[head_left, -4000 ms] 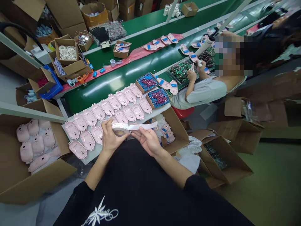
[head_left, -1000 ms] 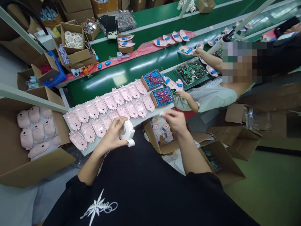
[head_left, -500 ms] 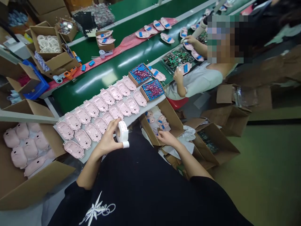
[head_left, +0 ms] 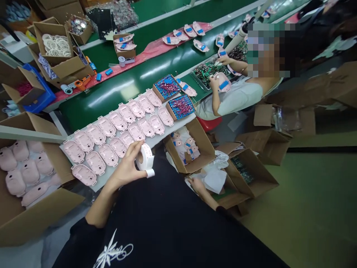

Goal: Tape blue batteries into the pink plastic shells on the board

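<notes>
Several pink covers (head_left: 30,171) are lying rounded side up in a large cardboard box (head_left: 47,214), well to the left of the left hand. White rings (head_left: 57,45) are filling a small box (head_left: 63,69) beyond that hand, farther off to its left. Two rows of pink shells (head_left: 108,154), hollow side up, are resting on a pale sheet (head_left: 111,172), just beyond the left hand and to its left.

One left hand (head_left: 126,167) is gripping a roll of tape (head_left: 147,158) between fingers and thumb; a short loose end (head_left: 150,173) is sticking out beside the thumb tip. Blue parts with red wires (head_left: 182,107) are filling two small boxes, beyond the left hand and to its right. Pink pieces with blue parts (head_left: 192,149) are lying in an open carton (head_left: 205,145), just beyond the right hand.

One right hand (head_left: 197,185) is reaching down with curled fingers beside crumpled white paper (head_left: 216,179); whether it is gripping anything cannot be told. A co-worker's hand (head_left: 214,82), well beyond the right hand, is holding one pink case (head_left: 222,80) with a blue part.
</notes>
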`<state>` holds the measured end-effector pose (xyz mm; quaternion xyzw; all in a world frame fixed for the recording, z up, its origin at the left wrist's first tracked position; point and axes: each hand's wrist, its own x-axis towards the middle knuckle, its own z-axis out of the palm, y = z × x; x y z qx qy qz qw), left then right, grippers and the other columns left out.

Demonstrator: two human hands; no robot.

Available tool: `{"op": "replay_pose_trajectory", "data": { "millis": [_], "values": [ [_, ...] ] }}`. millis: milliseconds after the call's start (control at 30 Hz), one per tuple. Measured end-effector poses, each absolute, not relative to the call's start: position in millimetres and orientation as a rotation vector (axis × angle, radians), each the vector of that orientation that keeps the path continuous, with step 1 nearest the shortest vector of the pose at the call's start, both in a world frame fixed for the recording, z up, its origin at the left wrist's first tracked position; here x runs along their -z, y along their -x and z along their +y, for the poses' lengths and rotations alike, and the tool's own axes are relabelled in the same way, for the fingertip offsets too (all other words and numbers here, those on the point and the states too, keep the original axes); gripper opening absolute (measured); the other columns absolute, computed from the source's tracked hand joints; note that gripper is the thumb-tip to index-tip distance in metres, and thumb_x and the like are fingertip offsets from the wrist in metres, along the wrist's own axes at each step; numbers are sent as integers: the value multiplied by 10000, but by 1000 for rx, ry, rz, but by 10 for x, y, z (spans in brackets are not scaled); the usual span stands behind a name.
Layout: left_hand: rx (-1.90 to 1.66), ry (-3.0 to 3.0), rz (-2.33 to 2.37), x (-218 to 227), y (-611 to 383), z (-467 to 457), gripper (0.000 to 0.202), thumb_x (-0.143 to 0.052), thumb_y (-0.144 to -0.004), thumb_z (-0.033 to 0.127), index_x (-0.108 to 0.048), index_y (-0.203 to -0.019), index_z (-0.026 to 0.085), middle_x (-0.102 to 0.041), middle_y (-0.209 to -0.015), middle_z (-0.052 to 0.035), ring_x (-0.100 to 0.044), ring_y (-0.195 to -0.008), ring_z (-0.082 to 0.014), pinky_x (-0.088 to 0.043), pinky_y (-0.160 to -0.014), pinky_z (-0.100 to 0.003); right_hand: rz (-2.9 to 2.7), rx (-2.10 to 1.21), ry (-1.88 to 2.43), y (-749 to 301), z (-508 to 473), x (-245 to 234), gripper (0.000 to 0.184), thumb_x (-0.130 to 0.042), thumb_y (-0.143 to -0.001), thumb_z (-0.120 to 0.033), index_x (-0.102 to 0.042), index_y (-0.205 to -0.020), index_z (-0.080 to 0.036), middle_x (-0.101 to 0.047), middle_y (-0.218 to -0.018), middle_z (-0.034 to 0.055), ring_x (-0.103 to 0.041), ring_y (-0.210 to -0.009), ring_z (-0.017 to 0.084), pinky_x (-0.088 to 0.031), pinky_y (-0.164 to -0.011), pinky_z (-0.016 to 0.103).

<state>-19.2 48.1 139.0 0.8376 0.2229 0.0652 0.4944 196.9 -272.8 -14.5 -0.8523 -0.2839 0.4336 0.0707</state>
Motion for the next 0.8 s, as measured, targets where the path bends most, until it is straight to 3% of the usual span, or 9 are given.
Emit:
{"op": "replay_pose_trajectory", "data": {
  "millis": [100,167,233,333,433,533,667,800],
  "values": [
    [-168,-2039,540,-1334,174,453,1058,-857,-728,380,-290,-1619,321,-386,-1567,-124,-403,-1476,-350,-435,-1167,-482,-646,-1144,2422,-2039,-2526,349,257,-529,-928,-342,-714,-1010,-184,-775,-913,135,-751,-907,260,-592,-759,355],
    [-179,-2053,528,-1294,143,426,1054,-855,-731,375,-286,-1617,321,-390,-1557,-125,-406,-1473,-346,-428,-1171,-488,-485,-1047,2115,-2150,-2331,392,337,-616,-879,-402,-701,-1104,-166,-778,-1026,131,-742,-922,216,-597,-796,322],
    [-181,-2077,508,-1266,121,398,1050,-857,-731,369,-291,-1614,321,-395,-1550,-126,-405,-1472,-342,-420,-1177,-490,-374,-1008,1881,-2242,-2148,323,422,-733,-794,-501,-726,-1036,-156,-778,-906,106,-710,-717,185,-583,-659,291],
    [-183,-2090,516,-1246,123,374,1042,-845,-738,338,-284,-1616,328,-393,-1554,-123,-402,-1474,-337,-421,-1176,-482,-356,-1009,1860,-2316,-1983,18,441,-830,-716,-583,-723,-736,-156,-656,-562,16,-529,-434,121,-456,-452,244],
    [-185,-2088,561,-1232,146,365,1041,-836,-739,332,-281,-1620,322,-394,-1551,-129,-397,-1478,-343,-406,-1186,-493,-376,-1154,1762,-2361,-1921,-366,400,-862,-764,-466,-687,-578,-158,-637,-502,-1,-589,-466,126,-479,-483,208],
    [-207,-2092,601,-1221,149,361,1042,-848,-731,367,-298,-1614,308,-409,-1538,-137,-397,-1473,-357,-373,-1204,-525,-57,-1495,1497,-2360,-1818,-580,326,-748,-908,-294,-720,-628,-128,-727,-592,9,-689,-578,108,-529,-533,166],
    [-277,-2097,707,-1223,114,377,1070,-847,-719,353,-275,-1621,304,-400,-1542,-140,-394,-1471,-368,-380,-1195,-537,159,-1596,1396,-2211,-1533,-419,452,-595,-985,-288,-646,-582,-91,-672,-522,-60,-539,-403,50,-438,-394,153],
    [-334,-2119,772,-1221,67,402,1072,-832,-713,315,-264,-1623,302,-385,-1550,-139,-377,-1485,-358,-383,-1197,-513,-226,-1391,1594,-2057,-1224,-51,117,-768,-858,-191,-744,-769,-119,-637,-494,-68,-487,-364,53,-380,-391,135]
  ]
}}
